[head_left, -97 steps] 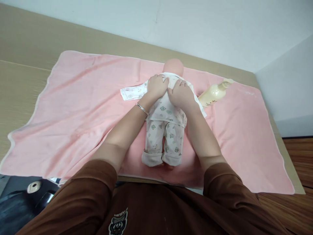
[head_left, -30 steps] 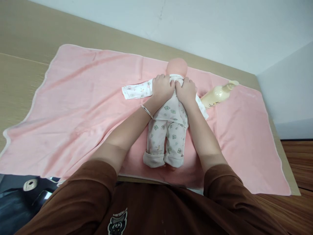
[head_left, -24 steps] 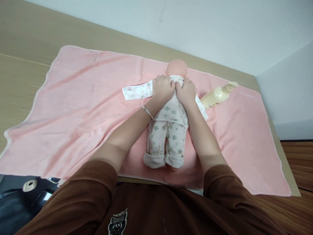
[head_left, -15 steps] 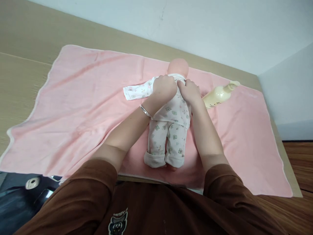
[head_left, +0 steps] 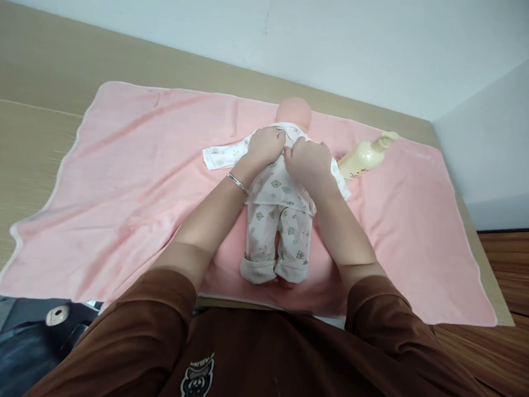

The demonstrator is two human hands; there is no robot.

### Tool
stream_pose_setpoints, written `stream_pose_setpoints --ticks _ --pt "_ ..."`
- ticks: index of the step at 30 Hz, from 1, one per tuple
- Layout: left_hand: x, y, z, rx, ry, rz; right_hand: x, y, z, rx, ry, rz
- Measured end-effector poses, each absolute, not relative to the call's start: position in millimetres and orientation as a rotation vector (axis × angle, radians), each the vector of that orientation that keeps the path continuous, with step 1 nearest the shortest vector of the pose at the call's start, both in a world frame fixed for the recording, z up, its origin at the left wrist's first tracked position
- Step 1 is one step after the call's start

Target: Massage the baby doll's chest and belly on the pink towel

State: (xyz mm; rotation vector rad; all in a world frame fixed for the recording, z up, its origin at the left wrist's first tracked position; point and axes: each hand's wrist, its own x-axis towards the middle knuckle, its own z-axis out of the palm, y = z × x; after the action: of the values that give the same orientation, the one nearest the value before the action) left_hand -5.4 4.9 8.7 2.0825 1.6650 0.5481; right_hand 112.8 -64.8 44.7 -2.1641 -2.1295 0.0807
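Note:
A baby doll (head_left: pixel 278 220) in a white printed top and trousers lies on a pink towel (head_left: pixel 136 182), its bare head (head_left: pixel 293 112) pointing away from me. My left hand (head_left: pixel 264 146) and my right hand (head_left: pixel 305 161) rest side by side on the doll's upper chest. Both hands have their fingers curled and pinch the front of the doll's top just below the neck. The doll's left sleeve (head_left: pixel 221 155) lies flat to the left of my left hand. A thin bracelet (head_left: pixel 237 182) circles my left wrist.
A cream pump bottle (head_left: pixel 362 158) lies on its side on the towel just right of the doll. The towel covers a light wooden table (head_left: pixel 37 127) set against a white wall. A dark object (head_left: pixel 41 336) sits below the table's near left edge.
Both hands have slid slightly down from the doll's collar and stay pinched on the top. The doll has not shifted on the towel.

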Motion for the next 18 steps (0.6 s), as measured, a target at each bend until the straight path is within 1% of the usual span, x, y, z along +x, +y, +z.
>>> stream_pose_setpoints --ticks 5,10,13,18 --pt "-4.7 -14.4 33.7 2.172 1.637 0.371 119.5 -48.9 44.4 -2.191 -1.985 0.255" --pt "-4.0 -38.1 59.4 2.323 1.54 0.268 136.6 -25.3 29.9 -2.156 -1.925 0.298" --pt "-5.8 -31.4 53.4 2.312 1.518 0.297 137.7 -25.5 27.7 -2.143 -1.967 0.276" --pt "-5.3 -0.9 21.2 2.164 1.603 0.487 116.3 -50.1 33.0 -2.107 -2.136 0.096"
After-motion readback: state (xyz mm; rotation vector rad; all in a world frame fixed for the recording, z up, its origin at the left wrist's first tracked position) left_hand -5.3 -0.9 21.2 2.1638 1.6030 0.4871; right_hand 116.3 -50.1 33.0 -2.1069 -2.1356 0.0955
